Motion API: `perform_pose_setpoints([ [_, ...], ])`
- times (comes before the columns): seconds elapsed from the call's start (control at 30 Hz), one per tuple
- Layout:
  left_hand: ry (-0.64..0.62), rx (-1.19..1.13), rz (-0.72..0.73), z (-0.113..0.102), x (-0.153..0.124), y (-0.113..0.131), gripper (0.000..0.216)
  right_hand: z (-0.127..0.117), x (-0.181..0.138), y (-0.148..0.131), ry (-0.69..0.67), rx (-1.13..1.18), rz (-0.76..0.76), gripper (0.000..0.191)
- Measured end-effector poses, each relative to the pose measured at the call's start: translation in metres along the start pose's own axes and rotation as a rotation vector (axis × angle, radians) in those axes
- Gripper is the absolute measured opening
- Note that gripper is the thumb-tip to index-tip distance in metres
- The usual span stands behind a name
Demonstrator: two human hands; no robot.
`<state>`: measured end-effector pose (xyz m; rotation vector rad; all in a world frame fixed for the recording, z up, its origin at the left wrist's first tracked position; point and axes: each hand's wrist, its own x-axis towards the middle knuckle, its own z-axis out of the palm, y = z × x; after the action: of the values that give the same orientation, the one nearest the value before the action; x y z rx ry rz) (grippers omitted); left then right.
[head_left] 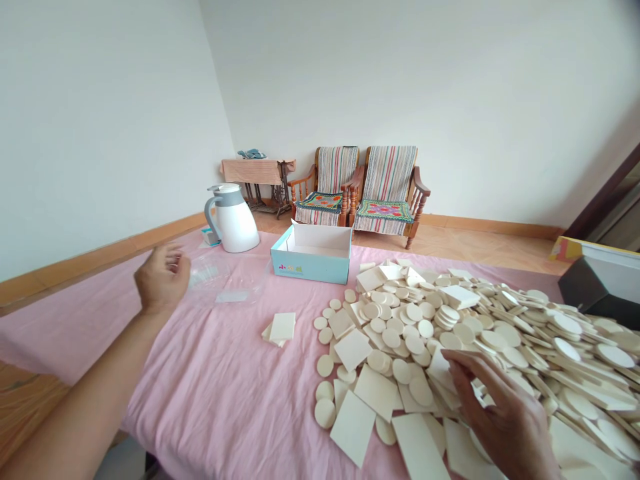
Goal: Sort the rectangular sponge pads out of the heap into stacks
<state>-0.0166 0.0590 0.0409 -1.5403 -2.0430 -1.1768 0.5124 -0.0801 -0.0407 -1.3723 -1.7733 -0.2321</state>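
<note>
My left hand (163, 279) is raised over the left side of the pink cloth, its fingers loosely curled and a little apart, with nothing seen in them. Close beside it lie clear plastic bags (233, 293). At the right, my right hand (505, 410) reaches over a large pile of pale wooden pieces (395, 333), round discs and flat squares mixed. Its thumb and fingertips close at the edge of a square wooden piece (440, 371); the hand hides part of it. A small stack of square pieces (283, 327) lies apart, left of the pile.
An open light-blue box (311, 267) stands at the far middle of the pink cloth (210, 380). Left of it is a white and grey jug (236, 223). A dark box (595, 287) sits at the right edge. Two wooden armchairs (385, 180) stand beyond.
</note>
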Motion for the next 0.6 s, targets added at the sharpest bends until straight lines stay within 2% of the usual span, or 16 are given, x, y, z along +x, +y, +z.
perform_pose_setpoints([
  [0.03, -0.102, -0.058, 0.078, 0.001, -0.01, 0.016, 0.036, -0.001, 0.0, 0.0, 0.003, 0.002, 0.003, 0.019],
  [0.13, -0.521, -0.206, 0.341, 0.005, -0.046, 0.062, 0.026, -0.003, 0.001, -0.001, -0.002, 0.031, 0.015, 0.019],
  [0.2, -0.719, -0.261, 0.466, 0.009, -0.069, 0.085, 0.027, -0.004, 0.002, -0.001, -0.001, 0.049, 0.02, 0.018],
  [0.27, -0.881, -0.287, 0.595, 0.016, -0.086, 0.101, 0.039, -0.004, 0.002, 0.0, -0.001, 0.052, 0.021, 0.018],
  [0.33, -0.971, -0.247, 0.648, 0.024, -0.095, 0.109, 0.057, -0.005, 0.002, 0.001, -0.004, 0.05, 0.018, 0.017],
  [0.43, -1.065, -0.152, 0.634, 0.033, -0.095, 0.108, 0.08, -0.006, 0.002, 0.002, 0.0, 0.036, 0.015, 0.018],
  [0.5, -1.102, -0.124, 0.617, 0.035, -0.092, 0.103, 0.079, -0.007, 0.002, 0.002, 0.008, 0.023, 0.014, 0.018],
  [0.6, -1.154, -0.127, 0.619, 0.033, -0.087, 0.099, 0.063, -0.008, 0.004, 0.002, 0.01, 0.024, 0.007, 0.017],
])
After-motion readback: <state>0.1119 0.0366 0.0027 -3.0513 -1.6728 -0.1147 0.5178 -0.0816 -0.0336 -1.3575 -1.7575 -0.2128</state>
